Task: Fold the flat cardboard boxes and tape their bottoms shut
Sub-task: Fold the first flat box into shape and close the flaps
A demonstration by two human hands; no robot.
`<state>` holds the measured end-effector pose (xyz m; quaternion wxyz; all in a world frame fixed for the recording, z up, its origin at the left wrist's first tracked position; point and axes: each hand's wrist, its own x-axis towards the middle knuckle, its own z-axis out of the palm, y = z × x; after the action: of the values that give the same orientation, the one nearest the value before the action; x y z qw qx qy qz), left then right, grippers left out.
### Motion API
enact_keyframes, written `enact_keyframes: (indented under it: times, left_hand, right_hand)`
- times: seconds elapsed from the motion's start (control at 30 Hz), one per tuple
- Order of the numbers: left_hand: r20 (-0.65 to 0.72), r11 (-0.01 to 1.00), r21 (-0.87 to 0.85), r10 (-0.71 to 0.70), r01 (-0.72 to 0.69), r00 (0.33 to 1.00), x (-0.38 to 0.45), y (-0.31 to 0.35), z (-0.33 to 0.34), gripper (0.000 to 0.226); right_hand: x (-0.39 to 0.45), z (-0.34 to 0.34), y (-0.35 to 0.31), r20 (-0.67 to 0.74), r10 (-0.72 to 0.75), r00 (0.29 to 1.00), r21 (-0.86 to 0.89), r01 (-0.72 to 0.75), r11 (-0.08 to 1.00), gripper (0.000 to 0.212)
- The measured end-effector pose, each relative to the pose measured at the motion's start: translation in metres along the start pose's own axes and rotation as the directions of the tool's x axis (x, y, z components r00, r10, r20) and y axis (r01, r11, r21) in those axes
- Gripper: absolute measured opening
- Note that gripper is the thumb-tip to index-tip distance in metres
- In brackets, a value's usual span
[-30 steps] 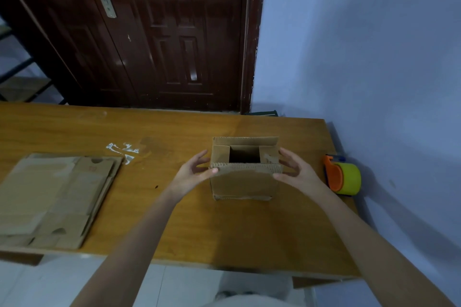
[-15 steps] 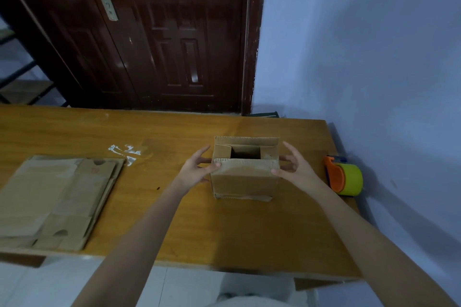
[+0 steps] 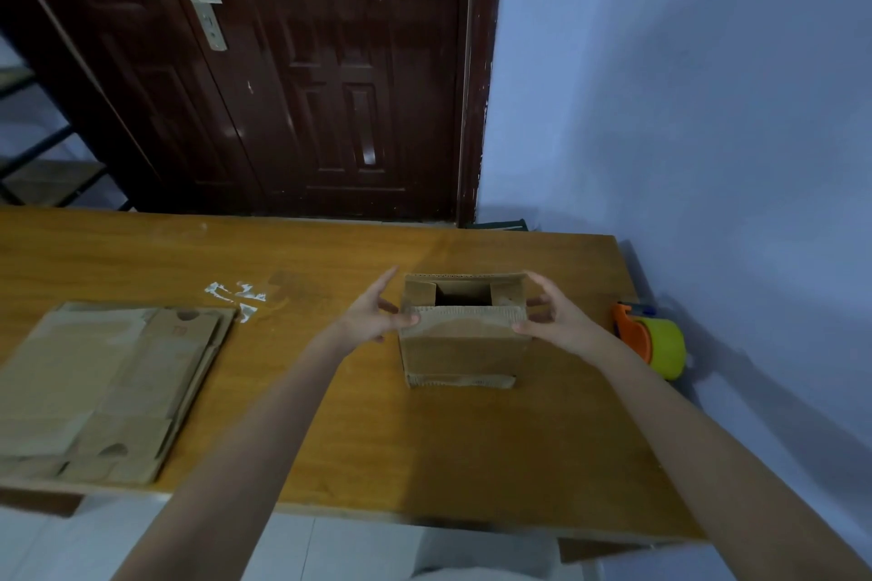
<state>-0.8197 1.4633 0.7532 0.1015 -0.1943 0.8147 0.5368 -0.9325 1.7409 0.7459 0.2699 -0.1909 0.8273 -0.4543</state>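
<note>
A small brown cardboard box [image 3: 465,347] stands upright on the wooden table [image 3: 330,439], its top flaps partly folded in around a dark opening. My left hand [image 3: 373,318] is at the box's upper left corner, thumb pressing the near flap, fingers spread and straight. My right hand [image 3: 554,321] mirrors it at the upper right corner, thumb on the near flap and fingers beside the box wall. A stack of flat cardboard boxes [image 3: 104,392] lies at the table's left. A tape dispenser [image 3: 653,342] with an orange frame and a yellow roll sits right of the box.
A blue wall runs close along the table's right edge. A dark wooden door [image 3: 302,71] stands behind the table. Bits of torn tape [image 3: 238,295] stick to the tabletop between the stack and the box. Pale floor shows below the near edge.
Both hands have pushed the near top flap down and inward, so the box opening looks smaller. The view has tilted slightly; the box stays in place.
</note>
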Motion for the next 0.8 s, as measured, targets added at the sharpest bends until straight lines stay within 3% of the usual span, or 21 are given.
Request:
enact_keyframes:
  times: [0.1,0.27,0.4,0.67,0.8]
  left_hand:
    - [-0.021,0.993,0.067,0.100,-0.098,0.995,0.001,0.002,-0.001,0.094]
    - [0.004,0.976,0.148,0.160,-0.159,0.987,0.005,0.002,0.003,0.052]
    - [0.011,0.982,0.125,0.141,-0.141,0.990,0.005,-0.009,0.004,0.045]
    - [-0.077,0.960,0.225,0.188,-0.167,0.979,0.003,-0.017,0.011,0.042]
    - [-0.194,0.944,0.279,0.234,-0.175,0.953,0.002,-0.014,0.017,0.035]
  right_hand:
    - [0.003,-0.003,-0.003,-0.009,-0.028,1.000,-0.054,0.027,0.998,0.083]
    - [0.000,-0.004,0.003,0.033,-0.034,0.999,-0.083,0.037,0.996,0.065]
    - [-0.001,-0.003,0.008,0.015,-0.015,1.000,-0.150,0.017,0.989,0.054]
    - [0.010,0.013,0.001,-0.246,-0.049,0.968,-0.107,0.023,0.994,0.010]
    - [0.012,0.021,-0.002,-0.357,-0.047,0.933,-0.230,-0.040,0.972,0.019]
